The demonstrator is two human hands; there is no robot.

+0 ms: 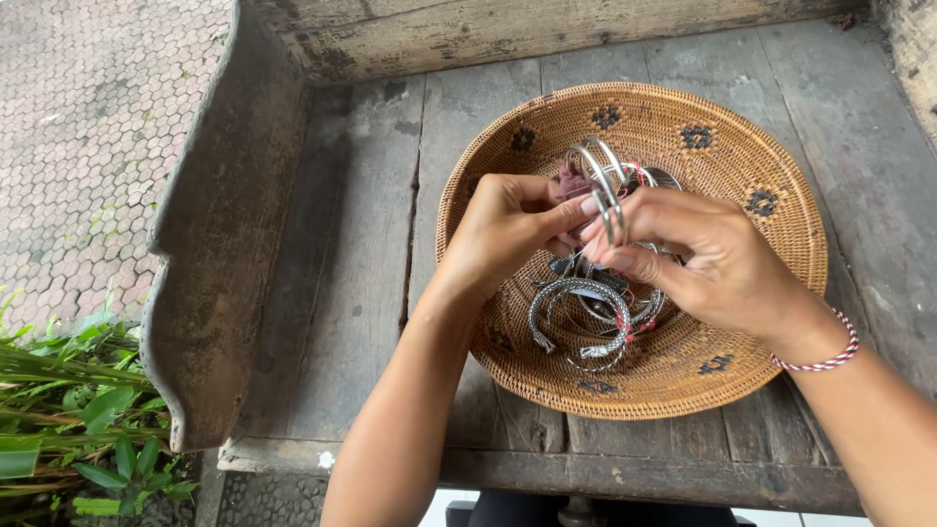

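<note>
At the centre of the frame, a cluster of silver bangles is pinched between the left hand and right hand above a woven basket. More bangles lie inside it. Sorting appears underway; separating one calls for a fingertip grip.

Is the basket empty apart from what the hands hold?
No, several silver bangles lie in the woven basket below both hands.

Shiny metal bangles, matt woven rattan basket, rough weathered wooden bench
</note>
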